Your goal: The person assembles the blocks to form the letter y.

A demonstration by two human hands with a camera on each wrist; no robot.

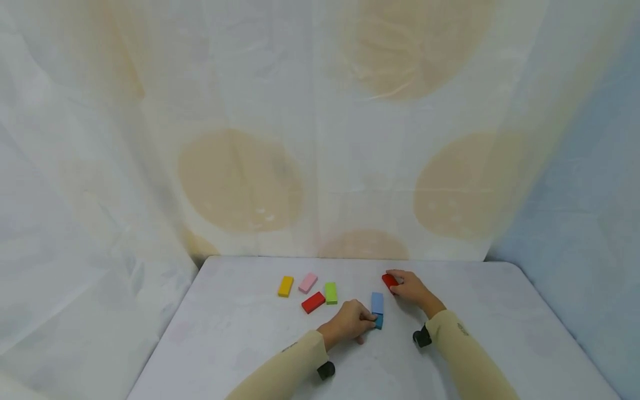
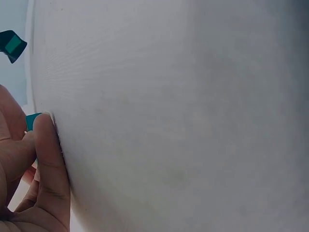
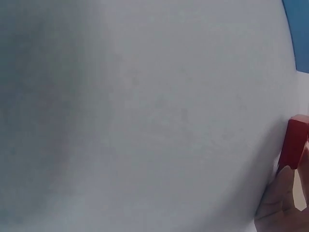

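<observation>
On the white table [image 1: 240, 333] my left hand [image 1: 350, 322] pinches a teal block [image 1: 379, 320] at its near end; a light blue block [image 1: 377, 302] lies just beyond it, touching. In the left wrist view my fingers [image 2: 46, 159] curl against the teal block [image 2: 32, 121]. My right hand [image 1: 411, 286] grips a red block [image 1: 389, 280] further back and right. The right wrist view shows that red block [image 3: 294, 142] held by a fingertip [image 3: 280, 198]. Both hands rest low on the tabletop.
A yellow block [image 1: 285, 286], a pink block [image 1: 308, 283], a green block [image 1: 330, 293] and a second red block [image 1: 313, 302] lie flat left of my hands. A spotted cloth [image 1: 320, 139] hangs behind and around the table. A teal piece [image 2: 13, 45] shows at the left wrist view's edge.
</observation>
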